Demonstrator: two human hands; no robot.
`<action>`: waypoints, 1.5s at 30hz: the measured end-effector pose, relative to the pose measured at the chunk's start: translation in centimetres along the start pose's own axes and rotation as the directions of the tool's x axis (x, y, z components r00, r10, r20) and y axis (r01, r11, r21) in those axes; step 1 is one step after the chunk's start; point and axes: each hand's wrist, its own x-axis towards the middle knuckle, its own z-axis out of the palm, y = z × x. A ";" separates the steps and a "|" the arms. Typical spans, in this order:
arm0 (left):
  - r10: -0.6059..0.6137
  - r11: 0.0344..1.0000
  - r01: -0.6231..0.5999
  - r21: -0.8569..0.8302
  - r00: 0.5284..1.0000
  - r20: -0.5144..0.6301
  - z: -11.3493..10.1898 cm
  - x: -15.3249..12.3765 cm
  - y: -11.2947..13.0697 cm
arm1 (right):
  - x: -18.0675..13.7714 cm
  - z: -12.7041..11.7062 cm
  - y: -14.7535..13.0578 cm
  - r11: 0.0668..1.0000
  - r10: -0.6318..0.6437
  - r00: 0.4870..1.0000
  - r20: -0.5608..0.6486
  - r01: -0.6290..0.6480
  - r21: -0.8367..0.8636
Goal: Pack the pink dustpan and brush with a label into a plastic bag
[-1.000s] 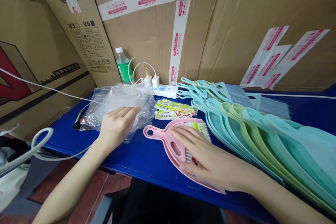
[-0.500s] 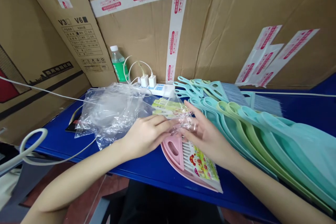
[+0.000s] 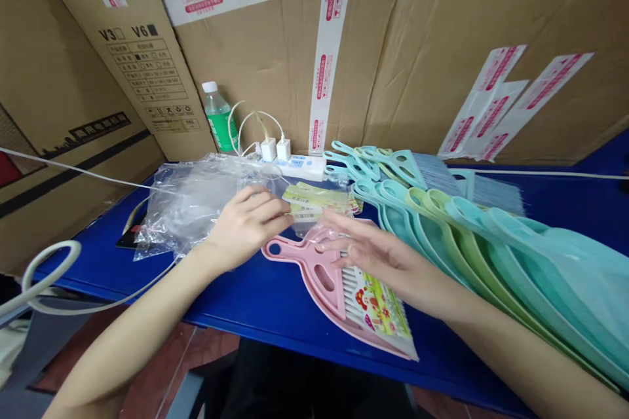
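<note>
On a blue tabletop, the left hand pinches a clear plastic bag while the right hand, fingers spread, hovers over a pink dustpan; the film looks light, slippery, best gripped at its open edge.

Pretty cramped spot. The work surface is a blue table shoved right up against big cardboard boxes that basically act as the back wall, with white tape with red print running across and down them. More taped strips sit on the cardboard at right. Another printed carton leans in on the left. Below the table edge there's reddish-brown floor. Lighting is soft and even, no window in sight.
</note>
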 end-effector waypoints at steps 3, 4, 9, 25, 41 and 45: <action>-0.166 0.973 0.155 -0.172 0.985 -0.054 -0.2 -0.6 -1.0 | 0.1 -0.7 -0.1 0.993 0.011 0.997 -0.077 -0.002 0.122; -0.211 0.950 0.187 -0.249 0.975 -0.073 -0.4 -0.8 -1.4 | 0.1 -1.1 -0.1 0.989 0.028 0.991 -0.133 -0.009 0.148; -0.350 0.820 0.296 -0.490 0.936 -0.020 -1.0 -1.4 -3.0 | 0.4 -2.1 -0.1 0.984 0.107 0.958 -0.264 -0.065 0.164; -0.352 0.766 0.372 -0.525 0.925 0.142 -2.0 -1.8 -4.5 | 0.6 0.4 0.1 0.923 -0.112 0.978 -0.178 0.036 -0.384; -0.057 0.974 0.146 -0.174 0.899 0.434 -2.8 -0.1 2.5 | 0.1 1.4 0.6 0.744 -0.205 0.977 0.052 0.190 -0.640; -0.015 0.989 0.076 -0.125 0.902 0.431 -1.7 -0.6 3.1 | 0.4 1.6 0.7 0.722 -0.190 0.978 0.091 0.201 -0.662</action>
